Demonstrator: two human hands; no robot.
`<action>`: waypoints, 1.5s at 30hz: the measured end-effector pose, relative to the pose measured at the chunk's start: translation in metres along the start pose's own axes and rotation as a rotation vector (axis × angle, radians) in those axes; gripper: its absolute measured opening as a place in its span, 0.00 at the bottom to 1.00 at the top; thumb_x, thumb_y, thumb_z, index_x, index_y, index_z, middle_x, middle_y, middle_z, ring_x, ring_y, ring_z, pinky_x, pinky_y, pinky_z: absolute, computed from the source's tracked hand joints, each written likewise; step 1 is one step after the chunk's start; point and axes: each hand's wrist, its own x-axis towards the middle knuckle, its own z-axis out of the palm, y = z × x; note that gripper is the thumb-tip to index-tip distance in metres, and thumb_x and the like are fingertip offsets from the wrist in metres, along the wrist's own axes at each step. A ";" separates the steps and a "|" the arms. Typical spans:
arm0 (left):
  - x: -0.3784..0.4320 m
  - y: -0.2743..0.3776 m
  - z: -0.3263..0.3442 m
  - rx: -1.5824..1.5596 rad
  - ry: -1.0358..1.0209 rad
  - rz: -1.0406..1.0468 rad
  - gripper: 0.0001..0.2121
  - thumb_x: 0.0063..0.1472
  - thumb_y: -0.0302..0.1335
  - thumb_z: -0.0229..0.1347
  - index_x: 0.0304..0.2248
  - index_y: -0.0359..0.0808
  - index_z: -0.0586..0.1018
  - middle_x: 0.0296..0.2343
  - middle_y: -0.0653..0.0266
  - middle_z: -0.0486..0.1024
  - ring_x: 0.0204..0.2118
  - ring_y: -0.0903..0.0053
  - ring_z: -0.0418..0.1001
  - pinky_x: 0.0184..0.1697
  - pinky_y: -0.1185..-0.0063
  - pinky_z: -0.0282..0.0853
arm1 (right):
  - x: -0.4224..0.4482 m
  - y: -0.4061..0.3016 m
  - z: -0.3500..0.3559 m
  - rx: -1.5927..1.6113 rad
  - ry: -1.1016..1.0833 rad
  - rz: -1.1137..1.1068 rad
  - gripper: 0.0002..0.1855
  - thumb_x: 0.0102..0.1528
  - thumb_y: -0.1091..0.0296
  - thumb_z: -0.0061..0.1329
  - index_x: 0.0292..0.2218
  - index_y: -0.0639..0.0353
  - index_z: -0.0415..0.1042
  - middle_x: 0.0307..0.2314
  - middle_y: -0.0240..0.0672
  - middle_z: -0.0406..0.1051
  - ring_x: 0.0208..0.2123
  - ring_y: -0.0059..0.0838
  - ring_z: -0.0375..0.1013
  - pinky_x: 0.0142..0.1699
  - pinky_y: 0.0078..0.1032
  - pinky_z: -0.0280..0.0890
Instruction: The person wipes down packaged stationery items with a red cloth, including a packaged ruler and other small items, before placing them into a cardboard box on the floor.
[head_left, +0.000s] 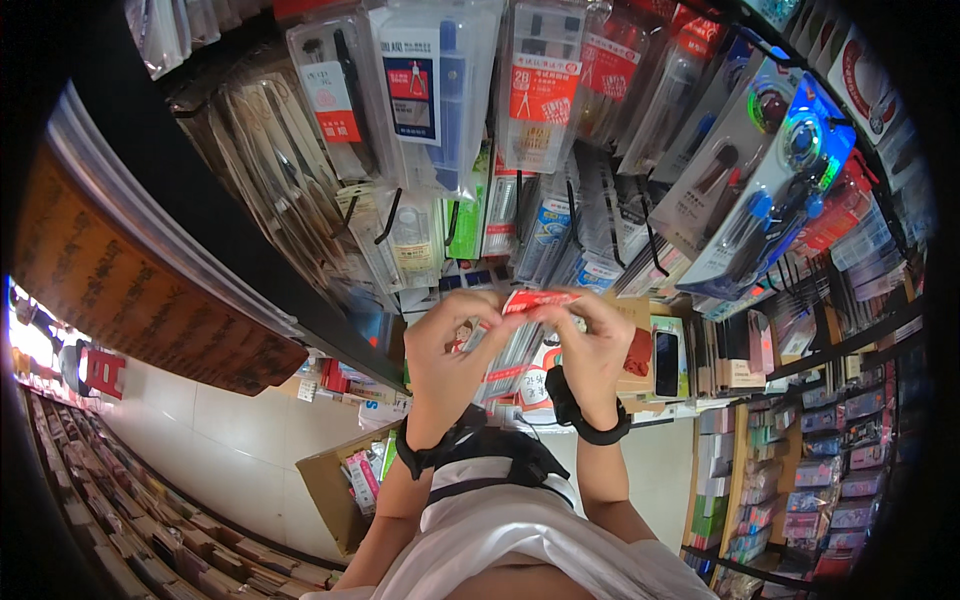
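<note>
Between the fingertips of both hands is the red top end of a clear plastic packet (540, 298), whose striped body seems to hang down between the hands. My left hand (459, 356) pinches it at its left side, fingers curled. From the other side my right hand (589, 341) grips the same red end with thumb and fingers. Each wrist wears a black strap. Just above the hands hang packaged rulers (553, 225) on black hooks, and a boxed blue compass set (450, 97) hangs higher up. What lies directly under the hands is partly hidden.
A smartphone (665, 363) lies on goods at the right of the hands. Hanging blister packs (780, 187) project at the upper right. A black shelf post (247, 217) slants along the left. An open cardboard box (330, 487) with packets stands at the lower left, near rows of books (150, 525).
</note>
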 end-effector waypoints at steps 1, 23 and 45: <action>0.005 0.002 0.002 -0.006 -0.009 -0.007 0.10 0.51 0.11 0.59 0.29 0.29 0.69 0.30 0.58 0.75 0.32 0.85 0.72 0.34 0.86 0.67 | 0.002 0.001 0.003 -0.006 0.008 0.008 0.06 0.53 0.75 0.52 0.34 0.67 0.76 0.26 0.37 0.77 0.28 0.20 0.75 0.36 0.16 0.66; 0.023 -0.036 0.014 0.132 0.287 0.180 0.10 0.51 0.11 0.58 0.28 0.30 0.69 0.31 0.52 0.77 0.33 0.78 0.76 0.36 0.85 0.70 | 0.007 0.044 0.028 -0.040 0.274 0.057 0.09 0.50 0.78 0.55 0.35 0.69 0.74 0.27 0.41 0.75 0.29 0.25 0.74 0.35 0.20 0.68; 0.054 -0.074 0.023 0.291 0.318 0.181 0.11 0.50 0.14 0.58 0.34 0.35 0.82 0.35 0.62 0.76 0.33 0.75 0.75 0.36 0.81 0.68 | 0.049 0.063 0.050 -0.366 0.489 -0.328 0.11 0.48 0.78 0.56 0.37 0.62 0.75 0.26 0.37 0.74 0.25 0.31 0.74 0.31 0.23 0.68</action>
